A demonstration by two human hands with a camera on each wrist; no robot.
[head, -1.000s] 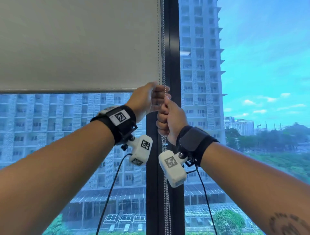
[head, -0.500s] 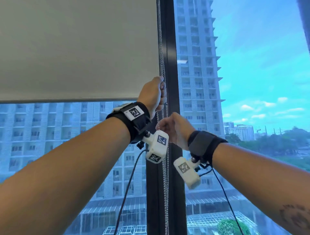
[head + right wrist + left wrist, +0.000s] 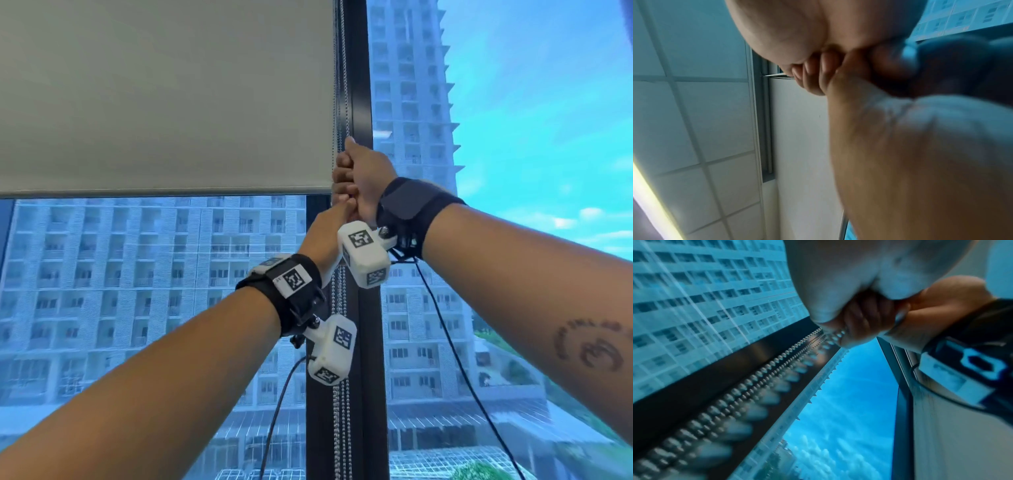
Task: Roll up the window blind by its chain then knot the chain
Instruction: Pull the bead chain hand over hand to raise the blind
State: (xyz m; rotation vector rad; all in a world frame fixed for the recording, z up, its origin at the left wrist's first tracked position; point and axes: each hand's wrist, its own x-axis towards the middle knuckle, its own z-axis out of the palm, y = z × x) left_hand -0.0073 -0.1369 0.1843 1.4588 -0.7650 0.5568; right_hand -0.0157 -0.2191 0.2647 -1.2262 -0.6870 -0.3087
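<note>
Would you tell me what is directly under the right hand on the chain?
The left hand sits just under the right hand, gripping the bead chain, which hangs on below. The chain inside both fists is hidden.

Matt cloth blind (image 3: 164,96), shiny metal bead chain (image 3: 340,428), smooth dark frame (image 3: 359,85), fabric wrist straps (image 3: 407,205).

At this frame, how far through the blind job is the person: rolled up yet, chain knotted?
Partly done: the pale grey roller blind is partway up, its bottom edge level with the hands, glass showing below. In hand: the right hand grips the silver beaded chain with the left hand directly beneath, also on it. Left: more rolling, and the knot; the chain hangs straight and untied.
</note>
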